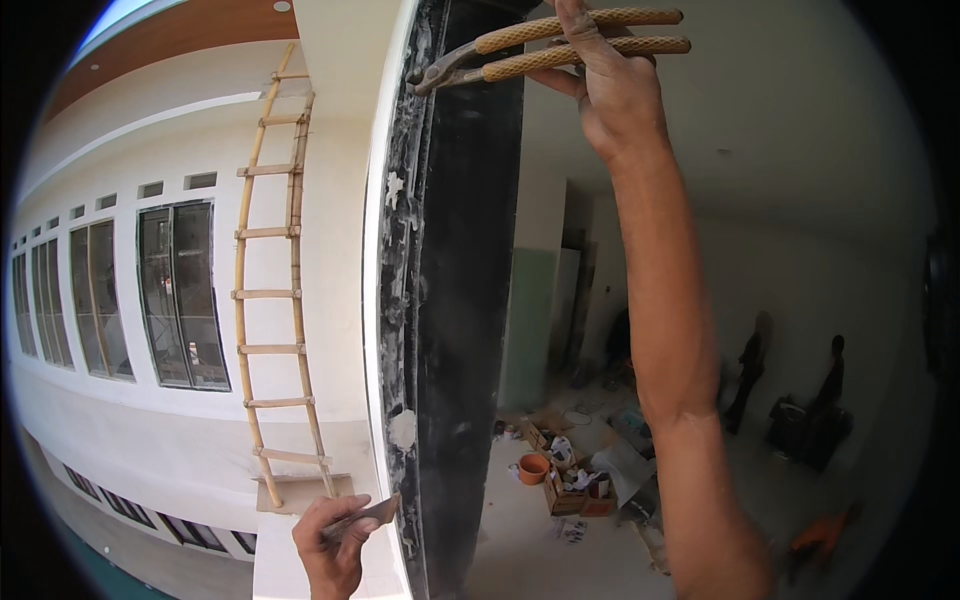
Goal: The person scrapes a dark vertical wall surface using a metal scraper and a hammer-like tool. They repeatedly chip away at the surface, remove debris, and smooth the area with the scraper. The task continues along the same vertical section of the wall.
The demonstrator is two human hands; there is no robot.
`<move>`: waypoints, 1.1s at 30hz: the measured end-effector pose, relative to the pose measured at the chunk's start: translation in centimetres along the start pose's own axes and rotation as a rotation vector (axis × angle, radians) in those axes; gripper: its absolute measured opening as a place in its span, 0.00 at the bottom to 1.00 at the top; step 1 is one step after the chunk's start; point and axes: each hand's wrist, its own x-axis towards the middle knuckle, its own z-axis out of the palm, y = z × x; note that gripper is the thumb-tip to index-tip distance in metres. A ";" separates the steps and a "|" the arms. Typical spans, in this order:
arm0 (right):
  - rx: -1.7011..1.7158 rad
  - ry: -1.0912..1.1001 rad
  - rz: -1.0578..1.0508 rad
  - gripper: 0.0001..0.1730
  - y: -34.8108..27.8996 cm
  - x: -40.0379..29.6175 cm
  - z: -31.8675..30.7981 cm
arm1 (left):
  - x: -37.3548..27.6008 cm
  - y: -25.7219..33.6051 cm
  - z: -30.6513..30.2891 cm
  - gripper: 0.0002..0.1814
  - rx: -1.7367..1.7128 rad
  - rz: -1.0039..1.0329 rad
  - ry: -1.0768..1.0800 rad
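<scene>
My right hand, raised at the top, holds pincers with yellow patterned handles, their jaws against the black frame near its left edge. The fingers lie around and between the two handles. Low in the view, my left hand grips a small flat scraper-like blade between thumb and fingers. The blade's tip is beside the frame's rough edge, which bears grey-white smears and patches; whether it touches cannot be told.
A bamboo ladder leans on the white wall at left, beside windows. Inside at right, an orange bucket, an open cardboard box and scattered goods lie on the floor. Dark figure-like shapes stand farther back, unclear.
</scene>
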 end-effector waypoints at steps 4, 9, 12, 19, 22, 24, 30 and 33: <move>0.034 -0.103 0.159 0.22 1.4 0.3 2.0 | 7.7 5.4 0.5 0.14 0.054 0.249 0.140; -0.102 -0.014 0.117 0.27 3.4 0.0 4.0 | 17.3 10.7 -2.0 0.16 0.351 0.495 0.125; -0.089 -0.040 0.117 0.24 3.1 0.0 4.5 | 23.6 16.8 0.6 0.11 0.735 0.631 0.154; -0.352 -0.118 0.109 0.20 -2.3 -0.2 6.7 | 34.2 27.6 2.4 0.17 1.141 1.090 -0.231; -0.373 -0.084 -0.018 0.20 -3.1 1.0 5.6 | 31.4 31.6 3.9 0.12 1.021 1.220 -0.375; -0.332 -0.071 -0.063 0.20 -3.3 1.6 5.5 | 32.1 32.6 4.2 0.12 0.994 1.253 -0.351; -0.536 0.025 -0.251 0.25 -3.6 2.9 4.1 | 38.0 33.7 7.3 0.12 0.697 1.129 -0.161; -0.494 -0.031 -0.289 0.31 -4.8 2.7 5.7 | 38.4 35.7 5.5 0.11 0.832 1.164 -0.037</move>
